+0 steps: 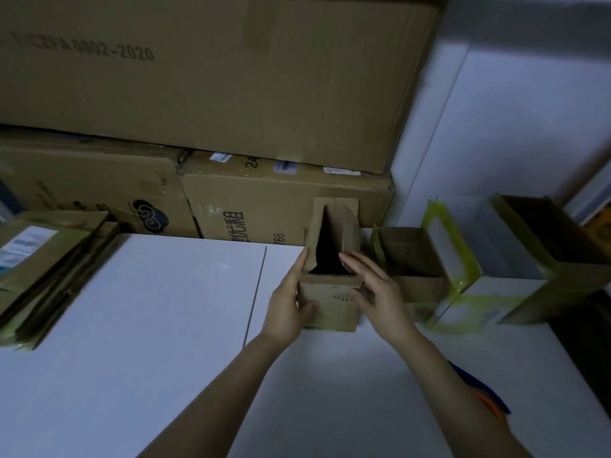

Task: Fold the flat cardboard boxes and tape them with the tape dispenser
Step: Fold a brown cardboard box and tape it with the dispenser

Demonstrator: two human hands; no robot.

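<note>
White desk [132,309] ran before us, with large cartons [231,94] stacked against the wall behind it and a pile of flat cardboard [43,276] at its left edge. Near the back of the desk we held a small cardboard box [330,304] upright, its top open. Our left hand [287,312] gripped its left corner, thumb on the front face, fingers along the side. Our right hand [380,292] lay with straight, relaxed fingers against the right flap. Just to the right stood taped boxes [413,259].

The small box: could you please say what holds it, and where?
The left hand grips the small box by its left edge, thumb on front; the right hand touches its right side.
</note>
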